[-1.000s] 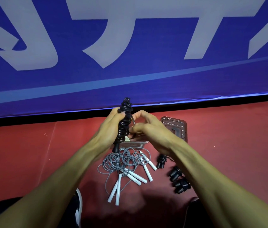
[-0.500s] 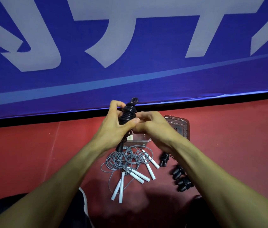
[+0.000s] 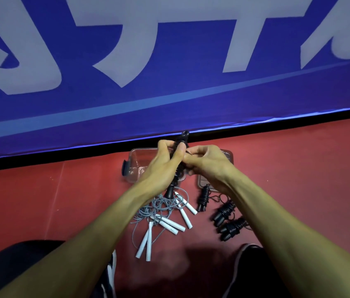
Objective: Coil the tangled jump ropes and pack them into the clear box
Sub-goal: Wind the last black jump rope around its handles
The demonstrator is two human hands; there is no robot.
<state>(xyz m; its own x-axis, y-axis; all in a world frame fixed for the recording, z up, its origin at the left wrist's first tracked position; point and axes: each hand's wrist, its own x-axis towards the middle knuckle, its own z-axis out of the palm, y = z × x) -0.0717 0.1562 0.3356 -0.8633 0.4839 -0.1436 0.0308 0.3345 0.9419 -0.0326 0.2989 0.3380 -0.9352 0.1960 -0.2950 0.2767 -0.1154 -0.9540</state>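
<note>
On the red floor nearest, white-handled grey ropes (image 3: 161, 214) lie tangled beside three coiled black bundles (image 3: 226, 214). Above them, the left hand (image 3: 161, 166) grips a glossy, tightly wound black rope (image 3: 178, 168); the right hand (image 3: 206, 162) now pinches its loose end, likely finishing. Beyond, the clear box (image 3: 134, 166) has come into view.

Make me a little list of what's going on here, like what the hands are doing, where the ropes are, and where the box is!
left hand: left hand grips the black rope, holding it upright
right hand: right hand pinches the rope's loose end beside the left thumb
grey ropes: tangled grey ropes with white handles, on the red floor under the hands
coiled ropes: three coiled black ropes on the floor at right
box: clear box open on the floor behind the hands; no rope seen inside
lid: lid right of the box
</note>
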